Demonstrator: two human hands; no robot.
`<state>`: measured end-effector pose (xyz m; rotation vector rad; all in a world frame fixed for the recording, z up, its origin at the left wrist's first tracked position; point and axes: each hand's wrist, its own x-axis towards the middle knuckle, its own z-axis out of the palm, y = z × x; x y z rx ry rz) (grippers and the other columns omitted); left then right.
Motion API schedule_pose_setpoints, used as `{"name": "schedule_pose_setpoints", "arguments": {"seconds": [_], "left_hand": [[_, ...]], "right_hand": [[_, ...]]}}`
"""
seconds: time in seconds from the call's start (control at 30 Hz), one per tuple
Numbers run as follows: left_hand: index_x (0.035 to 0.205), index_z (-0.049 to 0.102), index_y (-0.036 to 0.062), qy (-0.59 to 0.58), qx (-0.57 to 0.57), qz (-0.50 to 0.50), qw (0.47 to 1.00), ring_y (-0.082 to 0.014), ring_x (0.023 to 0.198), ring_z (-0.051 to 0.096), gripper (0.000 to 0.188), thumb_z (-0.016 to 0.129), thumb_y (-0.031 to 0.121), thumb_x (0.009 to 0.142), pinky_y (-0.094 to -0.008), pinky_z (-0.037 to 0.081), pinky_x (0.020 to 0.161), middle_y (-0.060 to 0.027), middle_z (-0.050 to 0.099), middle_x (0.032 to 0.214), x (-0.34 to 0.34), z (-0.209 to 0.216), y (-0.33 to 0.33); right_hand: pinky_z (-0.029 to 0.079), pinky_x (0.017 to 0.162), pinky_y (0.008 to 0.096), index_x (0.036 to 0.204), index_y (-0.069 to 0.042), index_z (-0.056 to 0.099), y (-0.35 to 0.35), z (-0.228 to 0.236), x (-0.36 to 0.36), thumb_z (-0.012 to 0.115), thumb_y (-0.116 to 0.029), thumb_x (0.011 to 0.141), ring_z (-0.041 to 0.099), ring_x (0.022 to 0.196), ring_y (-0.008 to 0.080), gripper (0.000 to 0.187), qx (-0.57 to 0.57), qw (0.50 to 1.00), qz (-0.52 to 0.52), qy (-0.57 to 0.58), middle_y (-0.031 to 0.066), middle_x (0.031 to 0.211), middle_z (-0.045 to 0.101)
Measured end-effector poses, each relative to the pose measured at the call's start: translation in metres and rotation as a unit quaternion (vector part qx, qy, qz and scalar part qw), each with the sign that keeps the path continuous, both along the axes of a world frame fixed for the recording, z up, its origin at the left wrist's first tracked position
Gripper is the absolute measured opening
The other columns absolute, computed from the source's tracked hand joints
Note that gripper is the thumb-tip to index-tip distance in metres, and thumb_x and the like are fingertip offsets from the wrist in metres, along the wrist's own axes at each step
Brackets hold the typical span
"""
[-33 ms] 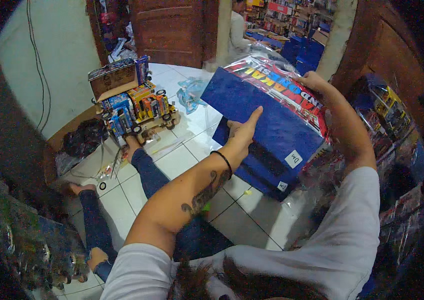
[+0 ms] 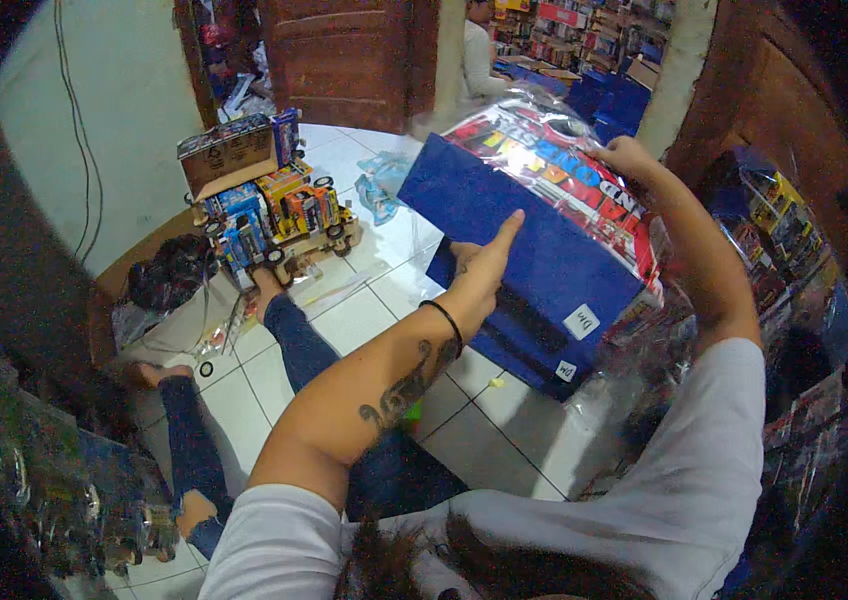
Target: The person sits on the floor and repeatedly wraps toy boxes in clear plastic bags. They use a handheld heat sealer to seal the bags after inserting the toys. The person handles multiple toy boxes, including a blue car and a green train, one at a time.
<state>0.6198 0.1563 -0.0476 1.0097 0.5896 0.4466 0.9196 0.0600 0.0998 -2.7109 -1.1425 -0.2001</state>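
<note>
A blue box (image 2: 519,215) with a colourful printed face under clear plastic is tilted in front of me. My left hand (image 2: 482,262) grips its near blue side, thumb laid along the surface; the other fingers are partly hidden behind the edge. My right hand (image 2: 629,162) is closed at the printed face's far right edge, over the shiny plastic; its fingertips are hard to see. Just below sits a second blue box (image 2: 524,350), mostly covered by the first. Each box carries a small white label.
Toy trucks (image 2: 279,215) stand beside an open carton (image 2: 229,160) at the left. Crumpled blue plastic (image 2: 381,187) lies on the white tiles. Plastic-wrapped goods (image 2: 779,215) crowd the right side. Another person (image 2: 477,55) is beyond the doorway. My legs (image 2: 294,340) stretch across the floor.
The upper box has shifted slightly left, and its printed face shows a little more. Both hands keep their hold. The person beyond the doorway comes slightly more into view.
</note>
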Motion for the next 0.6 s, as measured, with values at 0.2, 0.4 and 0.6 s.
{"name": "schedule_pose_setpoints", "arguments": {"seconds": [0.2, 0.4, 0.6], "left_hand": [[0.144, 0.024, -0.0047, 0.052, 0.306, 0.334, 0.890, -0.0319, 0.133, 0.037, 0.114, 0.074, 0.063, 0.068, -0.0393, 0.028, 0.112, -0.0213, 0.041, 0.142, -0.093, 0.048, 0.035], [0.151, 0.018, 0.0092, 0.070, 0.404, 0.154, 0.899, -0.0267, 0.117, 0.054, 0.102, 0.070, 0.056, 0.077, -0.0389, 0.043, 0.098, -0.0138, 0.047, 0.138, -0.310, 0.149, 0.105], [0.151, 0.022, 0.0120, 0.255, 0.459, -0.053, 0.849, -0.0198, 0.119, 0.050, 0.090, 0.070, 0.045, 0.083, -0.0342, 0.046, 0.093, -0.0111, 0.052, 0.133, -0.447, 0.125, 0.142]], "right_hand": [[0.048, 0.078, 0.0352, 0.106, 0.003, 0.064, 0.008, 0.066, -0.147, 0.053, -0.042, 0.094, 0.061, 0.083, 0.0171, 0.048, 0.110, 0.975, 0.193, 0.018, 0.0128, 0.092, 0.068], [0.051, 0.062, 0.0288, 0.103, -0.006, 0.063, 0.004, 0.024, -0.343, 0.053, -0.033, 0.095, 0.057, 0.065, 0.0117, 0.030, 0.284, 0.812, 0.314, 0.401, 0.0031, 0.091, 0.063], [0.059, 0.076, 0.0389, 0.110, 0.002, 0.051, -0.032, -0.122, -0.556, 0.046, -0.024, 0.098, 0.067, 0.090, 0.0282, 0.028, 0.318, 0.512, 0.257, 0.756, 0.0187, 0.107, 0.062]]}}
